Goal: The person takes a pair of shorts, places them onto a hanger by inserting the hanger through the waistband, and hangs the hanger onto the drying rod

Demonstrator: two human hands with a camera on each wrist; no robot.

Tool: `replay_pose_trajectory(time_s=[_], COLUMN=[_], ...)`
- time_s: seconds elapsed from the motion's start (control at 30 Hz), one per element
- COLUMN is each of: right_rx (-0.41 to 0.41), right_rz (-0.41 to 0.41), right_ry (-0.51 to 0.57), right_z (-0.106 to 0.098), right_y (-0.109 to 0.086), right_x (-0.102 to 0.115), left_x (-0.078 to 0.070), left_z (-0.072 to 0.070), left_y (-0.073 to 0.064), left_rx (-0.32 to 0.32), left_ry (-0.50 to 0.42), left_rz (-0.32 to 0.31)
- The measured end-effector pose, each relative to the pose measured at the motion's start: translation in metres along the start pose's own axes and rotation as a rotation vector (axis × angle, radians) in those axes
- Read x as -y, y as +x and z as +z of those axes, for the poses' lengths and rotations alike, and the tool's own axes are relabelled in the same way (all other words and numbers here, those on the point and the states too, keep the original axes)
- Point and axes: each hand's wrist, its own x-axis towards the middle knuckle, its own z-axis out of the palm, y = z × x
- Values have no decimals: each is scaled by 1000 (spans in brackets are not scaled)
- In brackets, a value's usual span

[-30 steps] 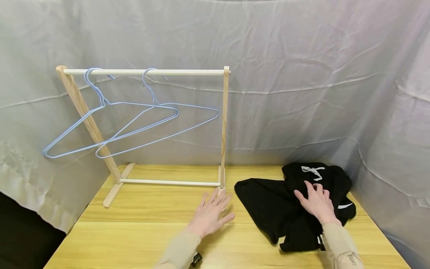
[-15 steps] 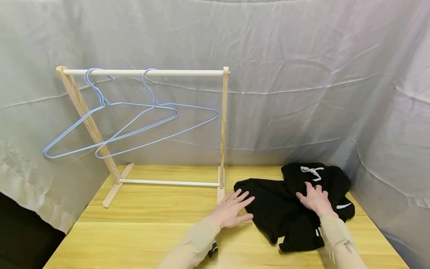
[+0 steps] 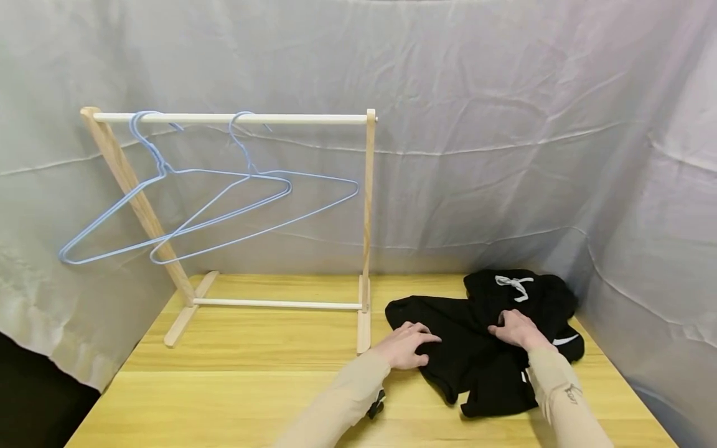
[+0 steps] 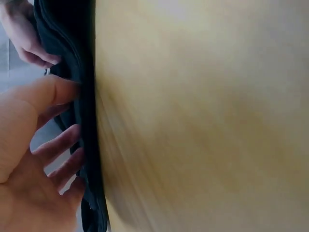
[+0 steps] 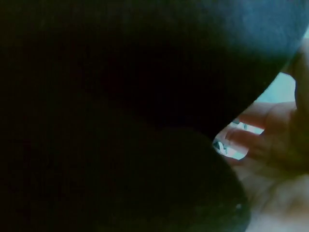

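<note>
black cloth, a garment [image 3: 478, 348] with a white tied drawstring [image 3: 513, 283], is lying rumpled on the yellow wood-grain table [image 3: 235, 398], right of the pale wooden rack [image 3: 367, 211]. the left hand [image 3: 404, 346] is touching its left edge, fingers loosely bent, thumb standing apart, gripping nothing. the right hand [image 3: 518, 330] is resting on it below the drawstring, fingers bent; the views are not showing whether they are pinching cloth.

On the worktop [image 3: 224, 398], before a curtain [image 3: 504, 124], a rack [image 3: 366, 236] stands left, hangers [image 3: 162, 167] on its bar [image 3: 313, 118]; clothing [image 3: 459, 330] lies right, 2 hands at it: left hand [image 3: 404, 346] by its left edge, right hand [image 3: 518, 328] nearer its middle.
</note>
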Motion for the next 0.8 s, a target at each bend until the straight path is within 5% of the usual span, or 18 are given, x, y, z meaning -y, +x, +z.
replay_pose_trajectory(time_s=[0.47, 0.67, 0.8], right_rx=[22, -86, -212], right_rz=[45, -31, -107], right_ry=[24, 57, 84], right_z=[9, 16, 9], right_y=[1, -4, -9], right_x=[11, 16, 26], left_x=[-18, -21, -14], left_z=[12, 11, -2], left_y=[15, 10, 2], left_rx=[-116, -180, -317], left_ry=[161, 129, 68], left_rz=[-88, -132, -92])
